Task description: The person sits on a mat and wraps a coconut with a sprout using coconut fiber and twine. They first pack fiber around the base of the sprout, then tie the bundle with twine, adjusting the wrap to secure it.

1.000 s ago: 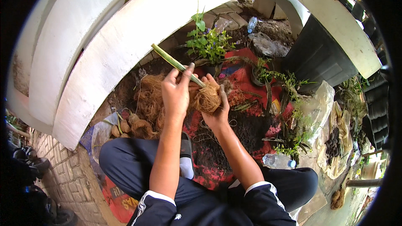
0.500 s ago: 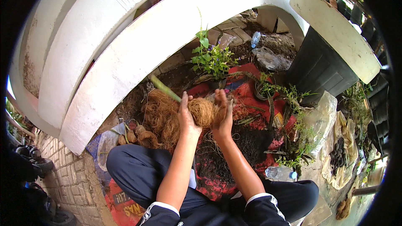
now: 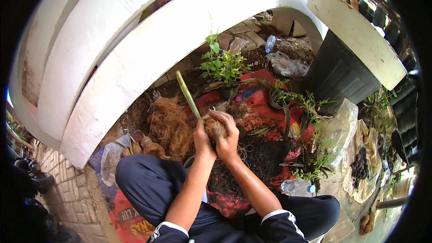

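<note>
Between my two cupped hands is a ball of brown coconut fibre [image 3: 213, 128]. A long green plant stem [image 3: 187, 93] sticks up and to the left from the ball. My left hand [image 3: 203, 140] presses on the ball's left side, and my right hand [image 3: 228, 136] wraps over its top and right side with bent fingers. Part of the ball is hidden by the fingers. Just left of the hands lies a loose heap of the same fibre [image 3: 167, 126], on a red printed sheet [image 3: 225, 202]. Dark soil [image 3: 256, 164] is spread on the sheet in front of my legs.
A potted plant with purple flowers [image 3: 225, 67] stands beyond my hands. White curved panels [image 3: 148, 49] arch over the far left. At right are a black bin-like box [image 3: 339, 69], crumpled clear plastic [image 3: 344, 128] and a clear bottle [image 3: 297, 186] near my right knee.
My hands have come closer together and slightly nearer to me, closing round the fibre ball. The right hand has moved onto it, and the stem now stands more upright.
</note>
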Action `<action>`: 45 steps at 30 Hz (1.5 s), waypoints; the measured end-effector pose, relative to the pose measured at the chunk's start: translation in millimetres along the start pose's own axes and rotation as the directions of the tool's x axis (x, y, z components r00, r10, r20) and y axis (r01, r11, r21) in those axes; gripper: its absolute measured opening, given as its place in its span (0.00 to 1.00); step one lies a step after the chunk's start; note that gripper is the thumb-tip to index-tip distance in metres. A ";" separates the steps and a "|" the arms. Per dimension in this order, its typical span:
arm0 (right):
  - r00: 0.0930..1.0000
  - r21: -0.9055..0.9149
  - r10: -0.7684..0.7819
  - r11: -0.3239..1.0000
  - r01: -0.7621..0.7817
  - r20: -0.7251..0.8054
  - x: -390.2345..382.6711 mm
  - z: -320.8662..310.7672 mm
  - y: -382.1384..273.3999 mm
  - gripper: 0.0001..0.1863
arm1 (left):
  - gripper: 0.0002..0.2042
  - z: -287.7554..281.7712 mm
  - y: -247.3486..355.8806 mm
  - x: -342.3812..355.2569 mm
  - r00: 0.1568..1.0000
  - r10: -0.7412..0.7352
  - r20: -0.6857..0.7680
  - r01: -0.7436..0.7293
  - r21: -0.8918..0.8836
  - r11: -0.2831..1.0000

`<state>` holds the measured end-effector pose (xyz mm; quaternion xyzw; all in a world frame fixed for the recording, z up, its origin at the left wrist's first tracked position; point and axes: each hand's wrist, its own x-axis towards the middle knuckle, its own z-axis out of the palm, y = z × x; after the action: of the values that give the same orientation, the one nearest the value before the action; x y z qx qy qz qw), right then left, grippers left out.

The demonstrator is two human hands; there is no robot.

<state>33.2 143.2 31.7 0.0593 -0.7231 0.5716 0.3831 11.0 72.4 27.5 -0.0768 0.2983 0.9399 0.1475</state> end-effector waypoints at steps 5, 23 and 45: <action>0.954 -0.070 -0.280 0.955 0.289 0.110 3.0 -10.0 12.1 0.23 | 0.19 -1.9 6.7 1.2 0.969 -0.238 -0.059 0.233 -0.083 0.969; 0.689 0.572 0.583 0.767 -0.292 -0.430 36.5 -51.6 25.0 0.18 | 0.22 -48.3 36.6 10.8 0.968 -0.129 0.214 0.217 -0.470 0.855; 0.923 -0.153 -0.318 0.923 0.354 0.215 -15.7 4.6 8.7 0.22 | 0.14 -29.2 10.5 -10.1 0.976 -0.154 0.156 0.188 -0.239 0.953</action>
<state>37.3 136.6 14.8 0.1994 -0.7856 0.4178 0.4105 18.7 44.9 11.8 -0.0564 0.1577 0.9569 0.2374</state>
